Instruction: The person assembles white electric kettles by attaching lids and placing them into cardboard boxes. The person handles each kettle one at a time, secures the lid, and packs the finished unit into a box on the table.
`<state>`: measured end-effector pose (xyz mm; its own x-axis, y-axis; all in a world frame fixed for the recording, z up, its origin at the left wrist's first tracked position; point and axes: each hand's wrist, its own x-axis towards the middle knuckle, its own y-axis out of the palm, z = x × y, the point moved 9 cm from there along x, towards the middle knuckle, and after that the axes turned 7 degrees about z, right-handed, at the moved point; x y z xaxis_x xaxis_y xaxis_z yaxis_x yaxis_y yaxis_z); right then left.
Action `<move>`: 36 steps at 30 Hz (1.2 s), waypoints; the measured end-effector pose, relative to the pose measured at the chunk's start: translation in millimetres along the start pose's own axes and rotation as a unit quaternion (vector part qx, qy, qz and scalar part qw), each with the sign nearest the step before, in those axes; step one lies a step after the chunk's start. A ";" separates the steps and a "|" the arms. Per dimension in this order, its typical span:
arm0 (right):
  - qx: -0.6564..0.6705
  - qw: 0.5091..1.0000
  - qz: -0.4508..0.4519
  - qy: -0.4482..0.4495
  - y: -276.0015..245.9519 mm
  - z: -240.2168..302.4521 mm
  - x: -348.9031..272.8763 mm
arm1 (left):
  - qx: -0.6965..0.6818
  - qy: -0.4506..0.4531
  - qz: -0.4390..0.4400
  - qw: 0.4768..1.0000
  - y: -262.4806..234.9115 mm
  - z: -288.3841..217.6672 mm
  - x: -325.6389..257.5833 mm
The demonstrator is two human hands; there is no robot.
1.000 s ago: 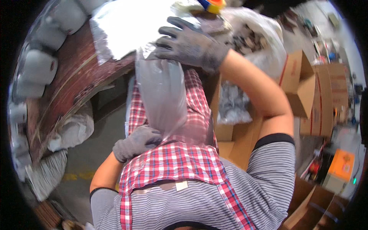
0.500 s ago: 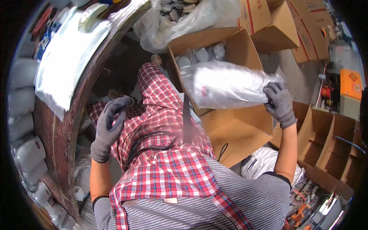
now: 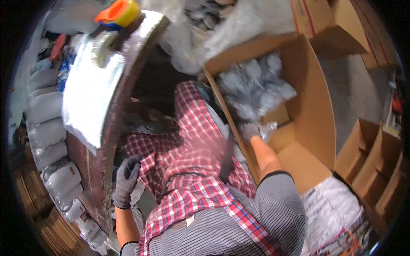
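My right hand (image 3: 250,130), in a grey glove, reaches down inside a large open cardboard box (image 3: 314,89). Crinkled clear plastic (image 3: 269,129) shows right beside it; its fingers are blurred and partly hidden, so I cannot tell whether they grip that plastic. Several clear-bagged packages of pale rounded pieces (image 3: 256,83) fill the far part of the same box. My left hand (image 3: 127,178), gloved too, hangs near the edge of the dark workbench (image 3: 96,170) with its fingers loosely bent and nothing in it.
Flat white plastic bags (image 3: 92,85) lie on the bench, near an orange and yellow tape dispenser (image 3: 117,13). White bagged packages (image 3: 47,111) line the bench's left side. A divided cardboard box (image 3: 363,158) stands at right, above a white sack (image 3: 329,209). A plastic-lined heap of parts (image 3: 209,17) is at the back.
My right hand has swung from the right down into the large box; the clear-bagged white package it held up is no longer seen in it. My view has shifted; the left hand stays near the bench.
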<state>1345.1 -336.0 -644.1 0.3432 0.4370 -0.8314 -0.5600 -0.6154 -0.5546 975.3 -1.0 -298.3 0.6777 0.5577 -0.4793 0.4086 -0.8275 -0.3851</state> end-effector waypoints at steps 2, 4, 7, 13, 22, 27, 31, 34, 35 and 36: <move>-0.008 1.000 -0.011 -0.021 4.5 14.6 27.3 | 0.021 0.011 -0.010 1.000 -3.6 -10.6 -8.3; 0.008 0.999 -0.003 -0.033 -3.7 20.0 44.6 | 0.050 0.011 -0.045 0.998 -13.5 -21.3 -14.8; -0.063 0.983 0.156 -0.078 -35.3 36.8 19.2 | 0.029 0.047 -0.171 0.984 -55.5 -19.6 -27.2; 0.211 0.852 -0.298 -0.374 -382.2 82.8 -134.9 | -0.149 0.089 -0.397 0.901 -112.3 93.4 -105.3; -0.126 0.903 -0.408 -0.048 -567.2 86.4 -21.1 | 0.129 0.029 -0.722 0.679 -225.9 49.1 -210.0; -0.219 0.925 -0.309 0.004 -538.5 79.4 152.8 | 0.104 -0.071 -0.845 0.519 -321.2 164.5 -370.3; -0.321 0.906 -0.268 0.059 -531.6 115.1 87.5 | 0.071 0.090 -0.846 0.520 -405.5 152.6 -399.8; -0.259 0.920 -0.285 0.064 -535.2 91.3 97.5 | 0.134 0.037 -0.847 0.514 -471.7 98.2 -387.1; -0.224 0.926 -0.297 0.059 -537.8 86.1 99.3 | 0.231 0.037 -0.833 0.501 -472.3 64.6 -365.0; -0.174 0.933 -0.310 0.053 -537.9 75.3 98.4 | 0.340 -0.073 -0.808 0.475 -475.0 30.9 -339.0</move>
<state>1623.3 87.4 -425.0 0.6023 0.7240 -0.3361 0.0423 -0.4494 -0.8923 532.6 205.0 22.8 -0.2553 0.4678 0.8462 -0.0040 0.8746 -0.4847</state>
